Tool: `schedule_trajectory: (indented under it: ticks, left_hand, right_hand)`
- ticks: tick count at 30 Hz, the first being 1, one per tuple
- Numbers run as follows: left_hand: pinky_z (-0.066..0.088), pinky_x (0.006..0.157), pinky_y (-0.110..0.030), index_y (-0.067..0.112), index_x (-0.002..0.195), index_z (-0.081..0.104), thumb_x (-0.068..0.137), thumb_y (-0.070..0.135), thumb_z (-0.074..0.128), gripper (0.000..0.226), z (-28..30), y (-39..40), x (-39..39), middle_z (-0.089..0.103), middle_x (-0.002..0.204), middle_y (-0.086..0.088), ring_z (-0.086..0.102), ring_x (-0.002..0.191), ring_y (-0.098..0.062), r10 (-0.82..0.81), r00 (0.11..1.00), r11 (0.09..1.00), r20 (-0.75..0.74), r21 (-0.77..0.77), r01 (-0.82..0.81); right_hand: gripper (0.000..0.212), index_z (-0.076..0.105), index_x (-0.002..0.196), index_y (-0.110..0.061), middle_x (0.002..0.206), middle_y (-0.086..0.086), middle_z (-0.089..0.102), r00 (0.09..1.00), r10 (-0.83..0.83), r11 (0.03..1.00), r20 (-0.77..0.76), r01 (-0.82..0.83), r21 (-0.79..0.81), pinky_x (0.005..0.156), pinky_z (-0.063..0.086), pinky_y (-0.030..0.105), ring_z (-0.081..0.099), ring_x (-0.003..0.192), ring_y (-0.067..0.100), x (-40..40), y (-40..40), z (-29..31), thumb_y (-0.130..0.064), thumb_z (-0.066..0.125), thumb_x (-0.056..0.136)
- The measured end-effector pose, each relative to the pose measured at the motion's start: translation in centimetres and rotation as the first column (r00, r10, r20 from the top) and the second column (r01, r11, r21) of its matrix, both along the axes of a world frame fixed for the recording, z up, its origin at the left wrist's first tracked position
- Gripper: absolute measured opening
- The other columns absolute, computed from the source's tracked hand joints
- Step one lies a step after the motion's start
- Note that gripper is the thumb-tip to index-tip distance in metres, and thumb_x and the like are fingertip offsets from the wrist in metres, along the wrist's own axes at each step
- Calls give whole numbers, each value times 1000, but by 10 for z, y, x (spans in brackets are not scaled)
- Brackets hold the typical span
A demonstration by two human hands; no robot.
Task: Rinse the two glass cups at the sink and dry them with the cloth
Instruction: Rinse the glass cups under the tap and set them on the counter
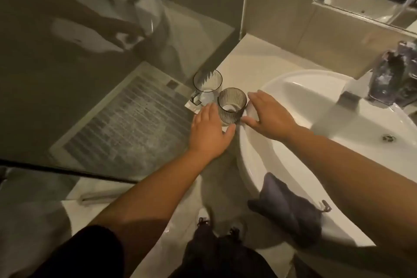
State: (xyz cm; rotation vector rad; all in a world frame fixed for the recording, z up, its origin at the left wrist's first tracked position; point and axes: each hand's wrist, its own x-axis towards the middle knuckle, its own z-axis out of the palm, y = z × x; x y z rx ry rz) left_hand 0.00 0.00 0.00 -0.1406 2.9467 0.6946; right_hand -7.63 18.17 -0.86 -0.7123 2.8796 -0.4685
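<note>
Two ribbed glass cups [232, 105] [207, 85] stand on the pale counter [252, 56] left of the white sink [282, 165]; left hand [209, 133] and right hand [268, 115], fingers spread, flank the nearer cup; one grey cloth [288, 207] drapes the sink's rim.

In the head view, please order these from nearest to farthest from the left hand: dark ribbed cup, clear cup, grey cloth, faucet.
1. Dark ribbed cup, beside the left hand.
2. Clear cup, just behind it.
3. Grey cloth, on the sink's near rim.
4. Faucet, far right.
</note>
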Motion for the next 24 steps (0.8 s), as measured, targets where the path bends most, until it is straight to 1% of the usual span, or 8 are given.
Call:
schedule_trajectory:
  ticks: [2, 8, 13, 15, 16, 19, 21, 24]
  left_hand:
    - [16, 122, -41, 2, 158, 19, 99, 46, 55, 82, -5, 1, -10, 24, 166, -17, 20, 153, -30, 67, 998, 995, 14, 78, -68]
    - [33, 116, -45, 2, 157, 18, 97, 41, 60, 83, -20, 6, -33, 28, 163, -19, 30, 148, -36, 116, 990, 982, 79, 140, -126]
    - [41, 108, -46, 2, 153, 30, 96, 30, 65, 72, -23, 10, -43, 44, 151, -23, 44, 138, -39, 170, 984, 940, 56, 289, -179]
    - [42, 107, -44, 1, 150, 34, 96, 28, 65, 68, -19, 12, -43, 46, 149, -23, 46, 136, -38, 189, 982, 926, 21, 328, -185]
    - [42, 107, -43, 1, 149, 35, 96, 27, 66, 67, -16, 13, -43, 46, 148, -22, 46, 136, -37, 191, 982, 920, -2, 350, -178]
    - [40, 111, -42, 4, 150, 36, 94, 28, 68, 69, 1, 14, -43, 45, 149, -19, 45, 137, -33, 189, 979, 902, -77, 408, -142]
    - [41, 111, -45, 5, 149, 37, 92, 29, 71, 71, 15, 15, -44, 44, 149, -16, 44, 137, -31, 173, 976, 895, -129, 433, -101]
    - [44, 106, -41, 9, 148, 37, 90, 33, 73, 72, 34, 18, -48, 48, 148, -11, 47, 134, -27, 118, 976, 879, -181, 476, -18]
  right_hand:
    - [79, 31, 148, -6, 151, 15, 39, 999, 3, 1000, 33, -2, -26, 114, 24, 42, 28, 143, 31, -13, -2, -2, -50, 59, 89]
    - [78, 39, 144, -5, 144, 15, 48, 997, 23, 999, 71, -21, -29, 115, 20, 45, 25, 143, 34, -36, -4, -3, -51, 63, 86]
    - [69, 50, 138, -12, 135, 13, 57, 996, 8, 996, 92, 0, -91, 115, 16, 50, 27, 143, 34, -39, -7, -5, -52, 66, 83]
    - [65, 52, 136, -14, 135, 11, 57, 993, -8, 985, 116, 29, -173, 114, 20, 47, 30, 141, 33, -35, -7, -2, -49, 68, 83]
    - [63, 52, 135, -15, 135, 10, 57, 992, -18, 974, 123, 45, -224, 112, 24, 42, 35, 139, 32, -32, -6, 1, -47, 69, 84]
    - [64, 53, 135, -15, 133, 7, 60, 989, -85, 931, 124, 123, -344, 96, 36, 25, 52, 123, 25, -26, 0, 19, -45, 72, 82]
    - [68, 51, 137, -17, 134, 2, 59, 983, -117, 904, 141, 164, -394, 99, 40, 27, 55, 121, 18, -21, 6, 37, -47, 72, 80]
    - [69, 50, 137, -19, 131, 1, 61, 979, -148, 861, 138, 196, -469, 102, 47, 36, 59, 116, 14, -12, 17, 62, -48, 72, 78]
